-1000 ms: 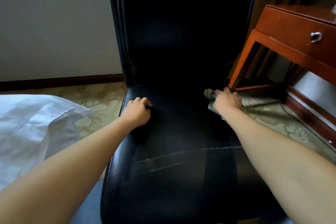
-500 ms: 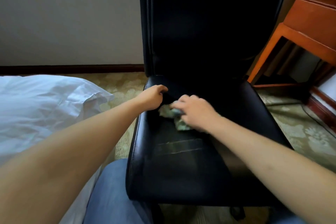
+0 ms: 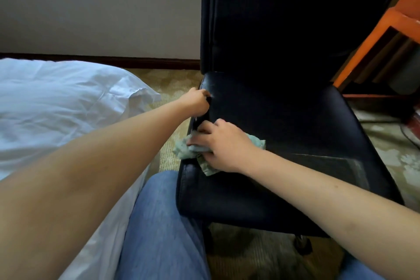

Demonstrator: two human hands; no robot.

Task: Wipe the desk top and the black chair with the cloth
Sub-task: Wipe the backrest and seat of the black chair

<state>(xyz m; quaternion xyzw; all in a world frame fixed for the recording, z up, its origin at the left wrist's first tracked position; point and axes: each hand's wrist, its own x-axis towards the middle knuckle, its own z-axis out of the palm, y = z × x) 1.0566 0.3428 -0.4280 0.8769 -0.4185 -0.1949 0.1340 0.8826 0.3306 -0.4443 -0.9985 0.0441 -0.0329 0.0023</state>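
The black chair point(image 3: 284, 120) stands in front of me, its tall back dark and its seat glossy. A crumpled pale green cloth point(image 3: 188, 149) lies on the seat's left edge, partly hanging over the side. My right hand point(image 3: 223, 145) grips the cloth and presses it onto the seat. Farther back, my left hand point(image 3: 196, 101) holds the left edge of the seat, fingers curled over the rim. The orange-brown wooden desk point(image 3: 395, 20) shows only as a leg and a rail at the far right; its top is out of view.
A bed with white sheets point(image 3: 56, 107) lies close on the left. My knee in blue jeans point(image 3: 156, 229) is between the bed and the chair. Patterned carpet point(image 3: 393, 150) surrounds the chair, with a cable on it at right. A chair caster point(image 3: 303, 244) sits under the seat.
My right hand has dragged the cloth from the seat's back right corner across to its left edge. My left hand has kept its hold on the seat. The view has swung left.
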